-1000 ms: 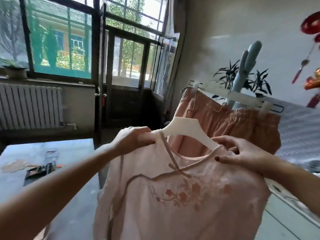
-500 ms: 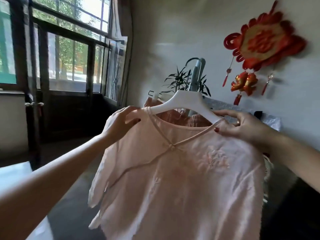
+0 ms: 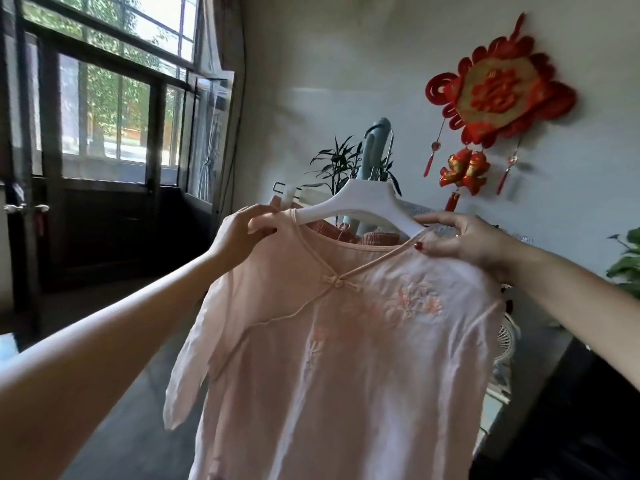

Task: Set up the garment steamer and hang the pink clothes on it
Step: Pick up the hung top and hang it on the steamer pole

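Observation:
A pale pink embroidered blouse (image 3: pixel 346 341) hangs on a white hanger (image 3: pixel 360 202). My left hand (image 3: pixel 242 233) pinches the blouse's left shoulder over the hanger arm. My right hand (image 3: pixel 460 240) grips the right shoulder at the other hanger arm. The hanger's metal hook (image 3: pixel 389 150) sits at the grey-blue top of the steamer pole (image 3: pixel 372 147), right behind the blouse. Darker pink trousers (image 3: pixel 367 237) show through the neckline, hanging behind on a clip hanger (image 3: pixel 287 192).
A red knot ornament (image 3: pixel 498 88) hangs on the white wall at the right. A green plant (image 3: pixel 343 161) stands behind the pole. Dark-framed windows and a door (image 3: pixel 104 150) fill the left. A dark cabinet edge (image 3: pixel 571 410) sits low on the right.
The blouse on its hanger has risen from chest height up to the top of the steamer pole, and the view has swung right, away from the table and radiator.

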